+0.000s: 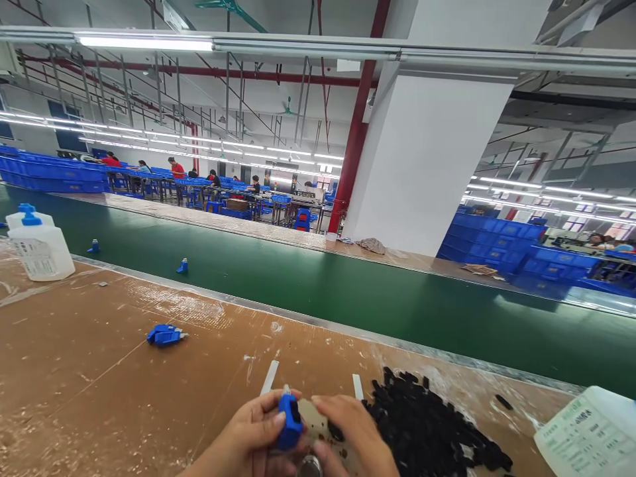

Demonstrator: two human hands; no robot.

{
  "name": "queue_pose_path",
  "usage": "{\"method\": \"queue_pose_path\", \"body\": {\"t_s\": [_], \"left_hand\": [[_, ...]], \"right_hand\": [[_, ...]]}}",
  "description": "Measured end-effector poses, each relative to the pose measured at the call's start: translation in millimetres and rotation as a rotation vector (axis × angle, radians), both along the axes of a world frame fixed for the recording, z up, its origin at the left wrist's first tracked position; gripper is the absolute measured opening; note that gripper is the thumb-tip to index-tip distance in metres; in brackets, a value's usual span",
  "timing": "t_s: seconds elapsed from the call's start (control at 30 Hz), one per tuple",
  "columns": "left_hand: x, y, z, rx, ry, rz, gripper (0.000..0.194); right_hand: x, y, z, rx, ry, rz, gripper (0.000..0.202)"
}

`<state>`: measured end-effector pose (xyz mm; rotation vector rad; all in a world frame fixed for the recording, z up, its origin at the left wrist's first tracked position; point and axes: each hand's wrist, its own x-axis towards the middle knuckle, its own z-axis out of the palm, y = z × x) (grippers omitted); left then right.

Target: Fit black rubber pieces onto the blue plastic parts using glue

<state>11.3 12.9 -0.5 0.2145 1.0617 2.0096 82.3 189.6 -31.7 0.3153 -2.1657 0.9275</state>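
My left hand [248, 440] grips a small blue plastic part [289, 421] with a black piece set in it, held upright at the bottom centre of the head view. My right hand [355, 437] is right beside it, fingers curled by the part's right side and touching a small black piece [335, 432]. A heap of small black pieces [427, 424] lies on the brown worktop [99, 384] just right of my right hand. A round metal object [311, 467] shows below my hands, mostly cut off.
Another blue part [165, 335] lies on the worktop to the left. Two white bottles with blue caps [40, 248] stand far left. A white bottle [591, 434] lies at the right. A green conveyor belt [348, 285] carries two small blue parts [182, 266]. Other people work far behind.
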Motion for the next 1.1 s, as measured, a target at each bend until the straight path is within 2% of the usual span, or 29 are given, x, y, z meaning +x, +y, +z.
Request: {"method": "queue_pose_path", "body": {"t_s": [0.07,0.13,0.2,0.3,0.47,0.53,0.57,0.63,0.7,0.77,0.83,0.97,1.1], "left_hand": [[-9,-2,1.8,-0.043,-0.005,0.116,0.042],[-21,-6,1.6,-0.12,0.045,0.242,0.042],[-33,-10,-0.4,-0.23,0.157,0.34,0.041],[-49,-17,-5.0,-0.359,0.322,0.398,0.039],[-68,-24,-10.6,-0.531,0.52,0.447,0.039],[-75,-28,-12.3,-0.646,0.692,0.457,0.037],[-79,-30,-13.1,-0.767,0.835,0.458,0.032],[-88,-38,-14.9,-1.104,1.169,0.449,0.024],[-97,-46,-16.5,-1.406,1.421,0.439,0.029],[-106,-54,-18.1,-1.559,1.5,0.456,0.038],[-114,-61,-19.9,-1.644,1.496,0.5,0.041],[-124,-72,-23.2,-1.829,1.448,0.602,0.034],[-128,-77,-24.0,-1.939,1.409,0.615,0.032]], "right_hand": [[1,25,6.2,0.033,-0.208,-0.126,0.02],[2,47,10.7,0.175,-0.448,-0.24,0.022],[1,62,10.9,0.281,-0.595,-0.299,0.025],[-1,70,3.4,0.293,-0.64,-0.317,0.029],[-3,68,-7.2,0.192,-0.612,-0.277,0.025],[-4,64,-4.1,0.103,-0.606,-0.261,0.019],[-3,62,-0.5,0.058,-0.604,-0.252,0.018],[-2,56,10.0,-0.157,-0.614,-0.179,0.021],[1,51,22.5,-0.573,-0.645,-0.02,0.027],[5,47,32.9,-1.035,-0.647,0.17,0.029],[7,46,38.0,-1.327,-0.62,0.287,0.026],[7,47,35.6,-1.571,-0.59,0.355,0.02],[6,45,35.5,-1.624,-0.603,0.318,0.021]]}}
